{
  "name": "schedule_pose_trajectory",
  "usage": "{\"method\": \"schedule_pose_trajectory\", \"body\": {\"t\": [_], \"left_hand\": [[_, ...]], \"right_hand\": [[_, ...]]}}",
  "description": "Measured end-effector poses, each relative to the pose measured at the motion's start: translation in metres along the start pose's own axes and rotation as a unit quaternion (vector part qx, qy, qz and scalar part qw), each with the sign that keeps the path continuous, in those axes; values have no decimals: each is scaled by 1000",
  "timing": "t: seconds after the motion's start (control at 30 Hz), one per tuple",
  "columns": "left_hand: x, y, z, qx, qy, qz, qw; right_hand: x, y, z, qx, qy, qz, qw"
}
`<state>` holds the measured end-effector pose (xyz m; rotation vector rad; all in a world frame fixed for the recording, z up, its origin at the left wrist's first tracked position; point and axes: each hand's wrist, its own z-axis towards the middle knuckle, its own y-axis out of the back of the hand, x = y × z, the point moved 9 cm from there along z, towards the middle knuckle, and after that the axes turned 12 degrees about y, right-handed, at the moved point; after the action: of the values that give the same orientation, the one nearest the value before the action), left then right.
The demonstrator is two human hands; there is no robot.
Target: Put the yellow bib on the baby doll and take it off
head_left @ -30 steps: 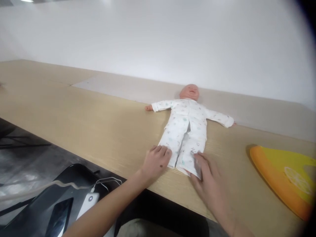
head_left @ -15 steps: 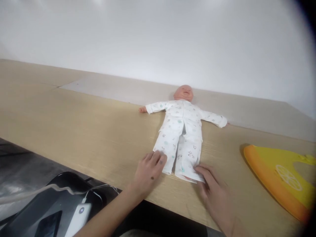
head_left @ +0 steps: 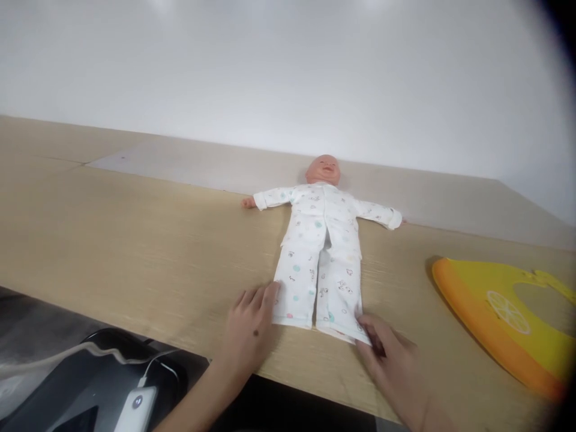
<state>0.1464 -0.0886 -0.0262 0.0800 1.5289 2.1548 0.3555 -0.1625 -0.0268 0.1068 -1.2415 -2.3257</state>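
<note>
A baby doll (head_left: 324, 170) lies on its back, arms spread, head toward the wall. It wears a white printed pajama top (head_left: 321, 207) and matching pajama trousers (head_left: 294, 276), legs side by side. My left hand (head_left: 249, 324) is at the outer edge of the left trouser leg near its hem, fingers bent against the cloth and thumb hidden. Between thumb and fingers, my right hand (head_left: 393, 360) pinches the outer hem corner of the right trouser leg. The doll's feet are hidden inside the trousers.
To the right on the wooden table (head_left: 135, 240) lies a yellow and orange bib (head_left: 477, 294) with a citrus-slice print. Below the front edge, a black seat (head_left: 58, 390) holds a white power bank (head_left: 137, 408) with a cable. A white wall (head_left: 270, 78) stands behind.
My left hand has slid off the top of the left trouser leg to its outer side, and that hem now shows, lying straighter. My right hand stays at its hem corner. The view shifted slightly.
</note>
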Motion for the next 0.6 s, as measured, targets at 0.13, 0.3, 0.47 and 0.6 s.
{"method": "schedule_pose_trajectory", "body": {"t": [0.13, 0.3, 0.47, 0.6], "left_hand": [[0, 7, -14, -37, -7, 7, 999], [-20, 21, -23, -104, -64, 44, 992], [-66, 33, -25, -145, -167, 2, 975], [-79, 35, -33, -176, -167, -34, 970]], "right_hand": [[-1, -1, -10, 20, 12, 23, 999], [7, 4, -9, 10, 33, -12, 999], [16, 3, -7, 4, 62, -19, 998], [16, 9, -14, -39, 64, -5, 997]]}}
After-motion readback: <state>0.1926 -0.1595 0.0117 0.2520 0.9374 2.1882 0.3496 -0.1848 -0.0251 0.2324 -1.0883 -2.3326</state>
